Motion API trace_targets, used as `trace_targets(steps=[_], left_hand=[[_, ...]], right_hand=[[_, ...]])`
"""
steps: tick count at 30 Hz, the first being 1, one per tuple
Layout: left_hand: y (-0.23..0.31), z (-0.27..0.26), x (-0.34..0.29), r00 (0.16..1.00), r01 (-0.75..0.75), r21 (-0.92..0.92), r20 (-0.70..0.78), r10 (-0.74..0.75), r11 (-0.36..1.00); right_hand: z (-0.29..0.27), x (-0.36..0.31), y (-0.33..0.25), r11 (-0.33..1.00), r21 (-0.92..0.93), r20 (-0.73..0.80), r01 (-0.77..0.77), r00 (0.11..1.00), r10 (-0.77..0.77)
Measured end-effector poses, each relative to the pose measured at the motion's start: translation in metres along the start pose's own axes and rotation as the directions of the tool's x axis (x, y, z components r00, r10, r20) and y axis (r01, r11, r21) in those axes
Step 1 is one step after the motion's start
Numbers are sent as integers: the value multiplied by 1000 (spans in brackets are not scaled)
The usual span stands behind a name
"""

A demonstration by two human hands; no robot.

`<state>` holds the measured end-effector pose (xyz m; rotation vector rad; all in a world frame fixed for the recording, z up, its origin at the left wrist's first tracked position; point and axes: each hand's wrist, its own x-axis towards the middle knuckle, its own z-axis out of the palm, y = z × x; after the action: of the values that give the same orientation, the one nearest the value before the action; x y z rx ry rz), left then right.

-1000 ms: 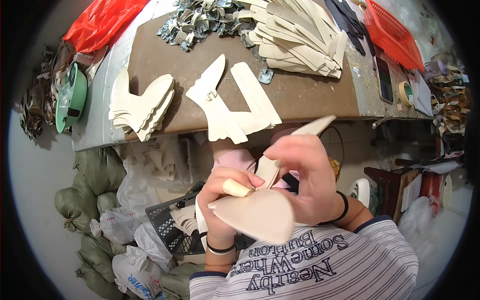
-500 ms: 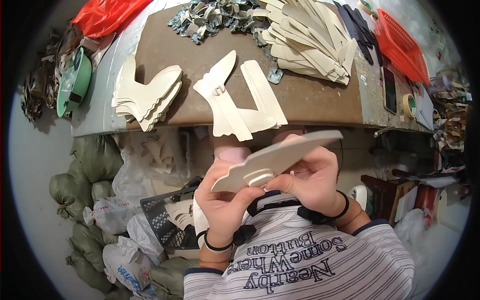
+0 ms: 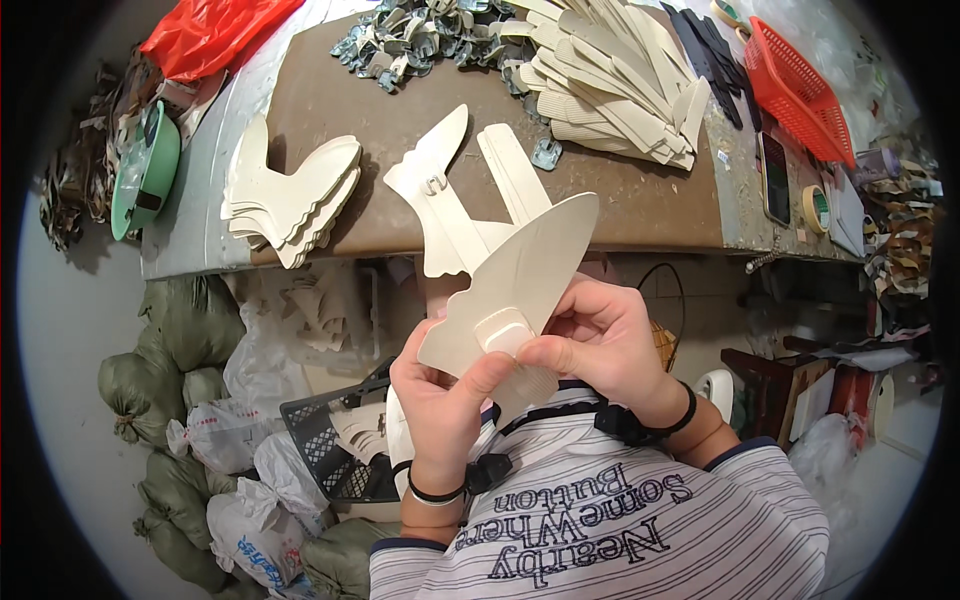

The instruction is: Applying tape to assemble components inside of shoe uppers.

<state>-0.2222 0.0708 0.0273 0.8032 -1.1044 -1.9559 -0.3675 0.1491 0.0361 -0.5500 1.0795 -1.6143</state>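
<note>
A cream wing-shaped flat piece [image 3: 525, 270] is held up in front of my chest, its pointed end aimed up and right. My left hand [image 3: 445, 400] grips its lower left edge, thumb pressing a small pale rectangular tab [image 3: 503, 335] on its face. My right hand [image 3: 605, 335] pinches the piece from the right, fingertips next to the same tab. Beyond it, on the brown table [image 3: 650, 205], lies a cream piece with a metal clip [image 3: 435, 195] on top of other cream pieces.
A stack of cream cut-outs [image 3: 290, 195] lies at the table's left, a heap of long cream strips [image 3: 610, 85] and metal clips [image 3: 420, 35] at the back. A red basket [image 3: 795, 85], tape roll [image 3: 815, 208], green bowl [image 3: 145, 170], black crate [image 3: 335, 445], stuffed sacks [image 3: 180, 400].
The cream piece has been turned from edge-on and nearly level to face-up with its tip raised toward the table. Both hands shifted their grip around the tab.
</note>
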Motion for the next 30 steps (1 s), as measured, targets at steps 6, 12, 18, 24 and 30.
trace_targets(steps=[6, 12, 18, 24, 30], left_hand=[[-7, -2, 2, 1000, 8, 13, -18, -7, 1000], [-8, -2, 4, 996, -74, 149, -31, 80, 986], [-11, -3, 14, 998, 55, -132, 0, -55, 990], [-23, -5, 18, 965, 262, -310, 63, -255, 914], [-28, -3, 15, 924, 383, -314, 133, -359, 869]], right_hand=[[-8, 6, 16, 956, -224, 23, 187, 982, -186], [-10, 9, 22, 954, -251, 8, 161, 986, -165], [-5, 10, 13, 998, -51, 10, -43, 999, 44], [-15, 10, 12, 991, -130, -71, -11, 997, 2], [-32, 9, 10, 973, -38, -111, -229, 968, 223]])
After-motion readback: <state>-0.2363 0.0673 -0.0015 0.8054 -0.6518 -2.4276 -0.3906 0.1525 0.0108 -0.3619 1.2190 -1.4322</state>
